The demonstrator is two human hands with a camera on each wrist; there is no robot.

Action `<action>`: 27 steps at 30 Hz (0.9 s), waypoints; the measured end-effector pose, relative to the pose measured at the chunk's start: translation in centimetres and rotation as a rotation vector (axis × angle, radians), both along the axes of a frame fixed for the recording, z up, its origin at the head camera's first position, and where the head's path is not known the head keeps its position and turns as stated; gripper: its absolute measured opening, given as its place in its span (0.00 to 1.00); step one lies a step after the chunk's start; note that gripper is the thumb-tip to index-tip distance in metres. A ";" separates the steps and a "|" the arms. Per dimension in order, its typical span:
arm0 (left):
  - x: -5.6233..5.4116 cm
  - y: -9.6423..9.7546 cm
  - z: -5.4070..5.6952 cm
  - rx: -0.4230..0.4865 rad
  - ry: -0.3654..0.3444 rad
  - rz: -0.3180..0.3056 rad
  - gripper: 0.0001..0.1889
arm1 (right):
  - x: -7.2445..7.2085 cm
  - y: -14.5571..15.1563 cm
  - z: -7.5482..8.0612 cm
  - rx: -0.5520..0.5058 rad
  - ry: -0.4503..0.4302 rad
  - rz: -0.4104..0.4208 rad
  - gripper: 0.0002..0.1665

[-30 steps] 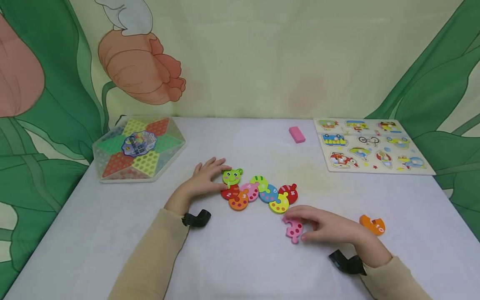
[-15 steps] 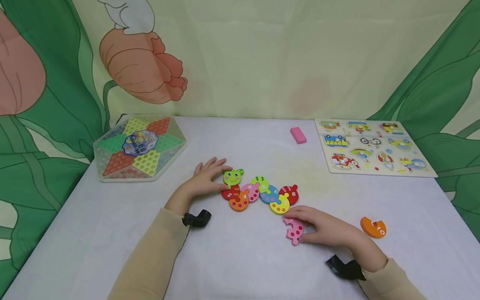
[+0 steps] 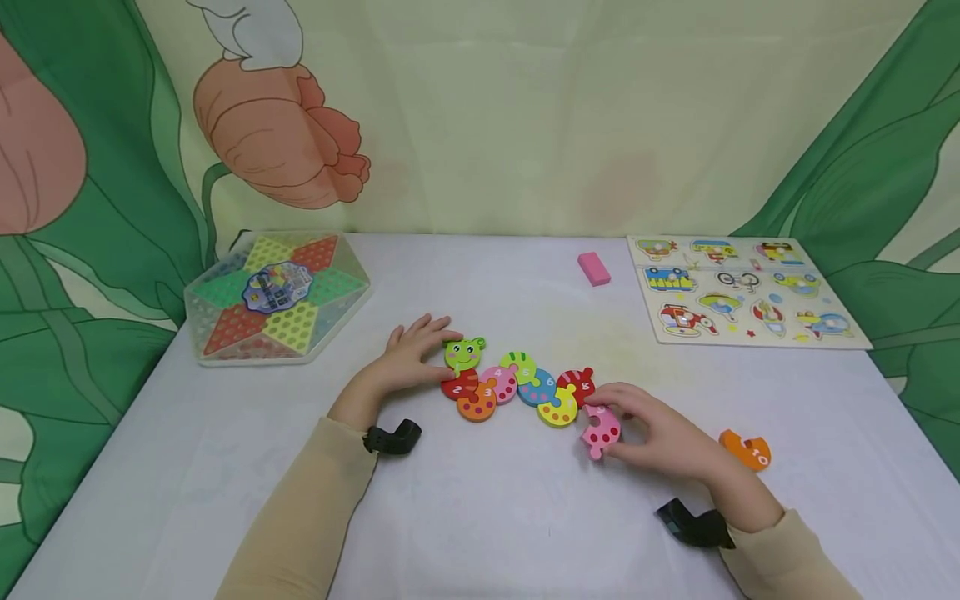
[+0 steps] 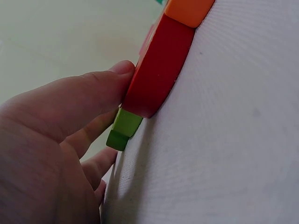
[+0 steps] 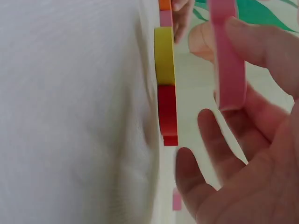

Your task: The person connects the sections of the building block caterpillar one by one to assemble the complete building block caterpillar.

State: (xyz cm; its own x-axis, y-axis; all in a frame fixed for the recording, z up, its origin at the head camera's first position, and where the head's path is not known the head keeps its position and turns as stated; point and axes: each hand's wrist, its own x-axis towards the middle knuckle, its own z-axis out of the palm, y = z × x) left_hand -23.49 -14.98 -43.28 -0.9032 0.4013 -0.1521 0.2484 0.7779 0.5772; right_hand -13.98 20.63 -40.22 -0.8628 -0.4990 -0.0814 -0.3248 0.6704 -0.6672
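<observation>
A row of joined wooden number puzzle pieces shapes a caterpillar, from a green smiling head (image 3: 462, 354) to a red piece numbered 8 (image 3: 586, 387). My left hand (image 3: 402, 358) rests at the head end, its thumb against the edge of the red piece numbered 2 (image 4: 159, 65) and its other fingers spread by the head. My right hand (image 3: 660, 433) pinches a pink dotted puzzle piece (image 3: 602, 429) between thumb and fingers. In the right wrist view that pink piece (image 5: 230, 65) is raised off the cloth, apart from the row, with the other fingers extended.
An orange piece numbered 10 (image 3: 745, 451) lies beyond my right wrist. Farther back are a pink block (image 3: 594, 269), a vehicle puzzle board (image 3: 750, 292) at the right and a hexagonal clear box (image 3: 277, 296) at the left. White cloth (image 3: 465, 517) covers the table.
My right hand has taken hold of the pink piece, lifted it and brought it up toward the red piece numbered 8. My left hand has stayed in place.
</observation>
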 end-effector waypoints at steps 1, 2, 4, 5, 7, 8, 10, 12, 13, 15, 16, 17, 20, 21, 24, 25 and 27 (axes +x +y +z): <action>0.0 0.0 0.0 0.001 0.001 0.001 0.31 | -0.1 0.0 0.0 -0.028 -0.001 -0.016 0.32; 0.0 0.0 0.0 0.002 0.005 0.001 0.31 | -0.1 -0.1 0.0 -0.057 -0.018 -0.038 0.32; 0.0 -0.1 -0.1 0.003 0.010 0.001 0.31 | -0.3 -0.1 0.0 -0.094 -0.050 -0.094 0.33; 0.0 -0.1 -0.1 0.004 0.010 0.001 0.31 | -0.4 -0.1 0.0 -0.108 -0.061 -0.120 0.34; 0.0 -0.1 0.0 0.005 0.011 0.003 0.31 | -0.5 0.0 0.1 -0.130 -0.091 -0.180 0.36; 0.0 -0.1 0.0 0.005 0.011 0.003 0.31 | -0.5 0.1 0.2 -0.135 -0.102 -0.203 0.37; 0.0 0.0 0.0 0.005 0.010 0.004 0.31 | -0.7 0.4 0.1 -0.142 -0.096 -0.221 0.37; 0.0 0.0 0.0 0.008 0.010 0.004 0.31 | -0.8 0.6 0.0 -0.161 -0.102 -0.223 0.37; 0.0 -0.1 0.0 0.008 0.010 0.006 0.31 | -0.8 0.6 -0.1 -0.169 -0.107 -0.225 0.37; 0.1 -0.1 0.0 0.011 0.012 0.009 0.31 | -1.0 0.7 -0.2 -0.200 -0.127 -0.229 0.36; 0.1 -0.1 0.1 0.010 0.013 0.009 0.31 | -1.0 0.8 -0.2 -0.216 -0.140 -0.235 0.36; 0.1 -0.1 0.1 0.011 0.016 0.009 0.30 | -1.0 0.8 -0.3 -0.233 -0.159 -0.243 0.36; 0.1 -0.1 0.1 0.005 0.020 0.011 0.30 | -1.2 0.9 -0.3 -0.268 -0.198 -0.260 0.34; 0.1 -0.2 0.1 0.004 0.022 0.012 0.31 | -1.3 0.9 -0.3 -0.258 -0.198 -0.266 0.34; 0.1 -0.1 0.1 0.003 0.015 0.011 0.31 | -1.6 1.0 -0.2 -0.215 -0.188 -0.275 0.40; 0.1 -0.1 0.1 0.005 0.014 0.006 0.31 | -1.7 1.0 -0.1 -0.210 -0.192 -0.281 0.42; 0.1 -0.1 0.0 0.005 0.015 -0.001 0.31 | -2.2 0.9 0.1 -0.206 -0.207 -0.297 0.44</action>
State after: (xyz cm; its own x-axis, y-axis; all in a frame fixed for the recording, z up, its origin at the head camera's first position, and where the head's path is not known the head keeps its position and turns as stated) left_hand -23.41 -15.06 -43.24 -0.9050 0.4030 -0.1366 0.2577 0.7745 0.5777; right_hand -16.14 21.56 -40.16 -0.9476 -0.2550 -0.1927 0.0176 0.5605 -0.8280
